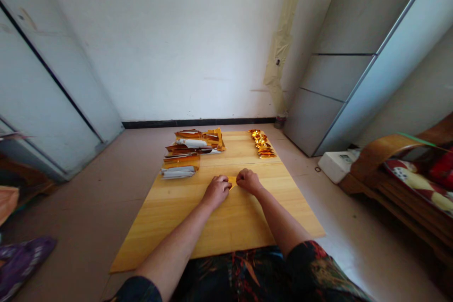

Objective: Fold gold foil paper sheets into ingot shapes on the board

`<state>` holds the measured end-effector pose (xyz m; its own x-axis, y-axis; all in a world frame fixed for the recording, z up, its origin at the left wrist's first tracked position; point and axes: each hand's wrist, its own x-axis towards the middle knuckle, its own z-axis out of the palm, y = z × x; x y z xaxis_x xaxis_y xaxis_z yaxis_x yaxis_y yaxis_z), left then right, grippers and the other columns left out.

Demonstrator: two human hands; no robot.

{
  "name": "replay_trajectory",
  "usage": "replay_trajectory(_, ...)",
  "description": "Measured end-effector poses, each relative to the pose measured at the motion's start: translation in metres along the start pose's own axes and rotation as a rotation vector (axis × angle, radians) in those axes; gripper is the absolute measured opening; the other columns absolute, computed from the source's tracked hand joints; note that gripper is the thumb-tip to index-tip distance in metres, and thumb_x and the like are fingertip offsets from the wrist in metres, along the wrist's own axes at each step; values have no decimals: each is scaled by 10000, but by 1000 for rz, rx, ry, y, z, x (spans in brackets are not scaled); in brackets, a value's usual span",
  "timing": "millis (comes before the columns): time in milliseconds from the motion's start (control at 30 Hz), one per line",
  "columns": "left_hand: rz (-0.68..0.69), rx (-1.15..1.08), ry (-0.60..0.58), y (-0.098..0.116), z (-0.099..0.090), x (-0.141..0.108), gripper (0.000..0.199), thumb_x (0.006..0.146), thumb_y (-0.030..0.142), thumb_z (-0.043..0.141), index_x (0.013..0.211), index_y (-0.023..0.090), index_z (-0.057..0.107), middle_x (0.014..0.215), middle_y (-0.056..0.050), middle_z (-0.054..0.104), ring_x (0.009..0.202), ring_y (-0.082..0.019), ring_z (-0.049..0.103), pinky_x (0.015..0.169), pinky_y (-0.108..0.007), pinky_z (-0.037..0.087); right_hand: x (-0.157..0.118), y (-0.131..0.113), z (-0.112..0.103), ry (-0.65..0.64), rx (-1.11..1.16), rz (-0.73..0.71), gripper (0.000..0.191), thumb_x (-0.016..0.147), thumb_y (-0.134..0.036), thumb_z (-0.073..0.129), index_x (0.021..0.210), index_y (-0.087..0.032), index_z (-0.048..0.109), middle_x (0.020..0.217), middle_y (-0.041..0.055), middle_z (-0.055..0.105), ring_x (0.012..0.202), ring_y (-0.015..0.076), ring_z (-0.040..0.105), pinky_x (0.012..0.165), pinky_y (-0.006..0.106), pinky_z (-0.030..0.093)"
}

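The left hand (219, 191) and right hand (248, 181) meet near the middle of a pine board (226, 226) laid on the floor; between them a small piece of gold foil (231, 181) shows, its ends hidden under both hands; the fingers of each hand are curled and pressed together over the foil, and they seem to hold it between them, though the fingertips are hidden, so I cannot tell exactly which fingers pinch it; both hands rest just above the board, or on it, and I cannot tell which; farther along the board, left of centre, lies a loose pile of gold and silver wrappers (193, 151), with a few silver sheets (179, 173) at its near edge; to the right, well apart from that pile, runs a short row of folded gold pieces (261, 144) near the board's far end; a patterned sleeve (311, 269) shows at the right arm; beyond the board stands a white wall (177, 42), a grey fridge (336, 75) at its right; a white box (338, 165) sits on the floor beside a wooden chair (375, 165) with a red and yellow cushion (417, 184); a purple cloth (21, 264) lies at the lower left.
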<state>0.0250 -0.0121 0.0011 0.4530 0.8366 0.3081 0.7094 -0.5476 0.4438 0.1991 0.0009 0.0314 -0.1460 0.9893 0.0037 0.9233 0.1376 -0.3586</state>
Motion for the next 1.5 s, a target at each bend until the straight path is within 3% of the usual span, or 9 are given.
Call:
replay_trajectory(233, -21, -38, 35, -2, 3, 0, 284, 787, 111, 492, 863, 224, 742, 997, -54, 642, 948, -191, 545, 872, -329, 460, 0, -1, 1, 5, -11, 7, 181, 760, -181, 532, 817, -217, 700, 947, 30, 657, 892, 157, 571, 721, 228, 367)
replay_trajectory(433, -39, -56, 32, -2, 3, 1, 218, 768, 149, 556, 868, 206, 741, 1000, -63, 641, 958, -203, 549, 883, -335, 458, -2, -4, 4, 33, -4, 8, 174, 690, -348, 653, 782, -201, 675, 914, 34, 643, 866, 174, 559, 723, 257, 362)
replay_trajectory(600, -42, -72, 27, -4, 4, 2, 220, 729, 114, 582, 855, 208, 737, 995, -57, 636, 950, -198, 555, 873, -332, 463, -3, -4, 4, 55, 11, 11, 196, 652, -355, 695, 761, -195, 663, 894, 32, 637, 854, 168, 551, 729, 260, 355)
replay_trajectory(933, -55, -53, -110, -5, -7, 8, 309, 692, 37, 554, 871, 214, 733, 1047, -47, 618, 984, -190, 552, 901, -306, 442, 2, 0, 1, -18, 39, 3, 165, 668, -299, 684, 809, -213, 678, 917, 22, 639, 853, 161, 564, 707, 241, 376)
replay_trajectory(1167, 11, 3, -45, 8, -8, 3, 149, 723, 137, 621, 854, 185, 676, 954, -64, 613, 927, -200, 539, 847, -324, 454, 9, 12, 1, -11, 95, -56, 276, 770, -160, 545, 1015, -213, 661, 1041, 37, 644, 941, 150, 575, 785, 227, 405)
replay_trajectory(1367, 111, -32, -67, -3, -10, 5, 284, 731, -3, 485, 854, 179, 665, 938, -56, 629, 930, -175, 545, 832, -294, 458, 10, 0, 1, -62, 6, -50, 289, 803, -175, 494, 1023, -228, 673, 1053, 37, 665, 981, 162, 580, 807, 234, 408)
replay_trajectory(1500, 179, 34, -90, -13, -19, 6, 298, 777, 21, 460, 859, 201, 684, 952, -54, 632, 953, -174, 538, 859, -301, 445, 5, -11, -4, -126, -1, -78, 273, 827, -181, 469, 971, -239, 694, 1018, 23, 684, 940, 153, 602, 791, 226, 415)
